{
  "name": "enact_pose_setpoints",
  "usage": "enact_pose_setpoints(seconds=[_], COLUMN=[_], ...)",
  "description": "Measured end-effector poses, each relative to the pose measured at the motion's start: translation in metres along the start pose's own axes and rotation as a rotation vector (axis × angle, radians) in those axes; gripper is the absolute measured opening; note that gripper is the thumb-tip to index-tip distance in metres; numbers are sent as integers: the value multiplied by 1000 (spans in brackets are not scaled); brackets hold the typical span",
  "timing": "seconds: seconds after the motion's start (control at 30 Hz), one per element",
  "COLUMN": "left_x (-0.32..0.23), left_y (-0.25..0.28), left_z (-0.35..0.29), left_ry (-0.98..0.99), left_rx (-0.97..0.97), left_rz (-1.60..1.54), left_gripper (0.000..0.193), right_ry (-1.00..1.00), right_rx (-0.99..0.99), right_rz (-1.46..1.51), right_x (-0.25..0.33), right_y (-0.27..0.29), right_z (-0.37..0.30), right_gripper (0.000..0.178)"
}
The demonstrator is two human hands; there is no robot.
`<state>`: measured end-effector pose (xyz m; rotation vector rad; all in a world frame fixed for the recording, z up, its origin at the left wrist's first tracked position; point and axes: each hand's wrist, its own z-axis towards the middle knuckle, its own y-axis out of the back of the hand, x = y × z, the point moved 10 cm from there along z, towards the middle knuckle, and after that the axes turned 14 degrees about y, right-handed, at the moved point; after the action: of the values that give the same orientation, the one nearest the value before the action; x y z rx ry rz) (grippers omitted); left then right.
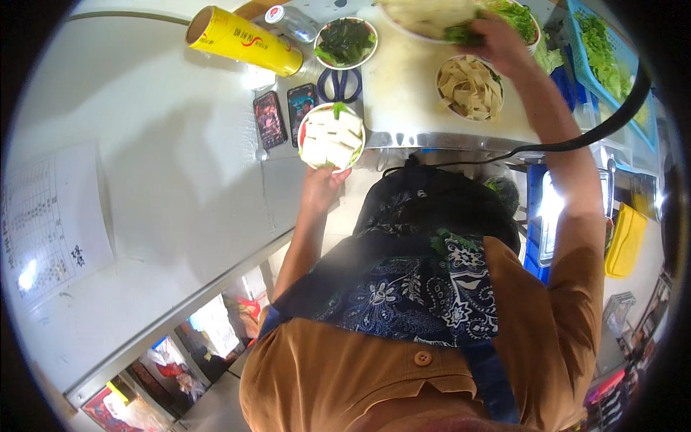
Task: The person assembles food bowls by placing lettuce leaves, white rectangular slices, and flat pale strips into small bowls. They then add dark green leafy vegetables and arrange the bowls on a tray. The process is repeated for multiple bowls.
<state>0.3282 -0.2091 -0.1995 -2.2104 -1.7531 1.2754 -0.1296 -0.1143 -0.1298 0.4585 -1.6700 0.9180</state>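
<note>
White bowl (363, 138), near rim in left hand (324, 184)

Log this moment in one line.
left hand: holds bowl of white slices; right hand: at dark greens, grip unclear; beside bowl: two phones

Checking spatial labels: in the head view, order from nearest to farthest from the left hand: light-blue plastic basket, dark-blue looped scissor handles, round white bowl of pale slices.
1. Round white bowl of pale slices, held in the left hand.
2. Dark-blue looped scissor handles, just beyond the bowl.
3. Light-blue plastic basket, at the far right.
</note>
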Motion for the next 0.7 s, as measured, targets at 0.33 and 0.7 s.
enact_pose_setpoints(seconds=[0.33,0.7], left_x=[-32,-72], left_y=[24,-10], left_z=[-1,38], left_ry=[-5,91], left_rx=[-59,85], left_rz=[74,179], left_gripper=[62,60], right_ry=[-161,593], right_rx=[-243,22], right_rz=[39,-594], right_x=[-67,-66], right_y=[-86,-83], right_z=[44,102], right_gripper=[24,27])
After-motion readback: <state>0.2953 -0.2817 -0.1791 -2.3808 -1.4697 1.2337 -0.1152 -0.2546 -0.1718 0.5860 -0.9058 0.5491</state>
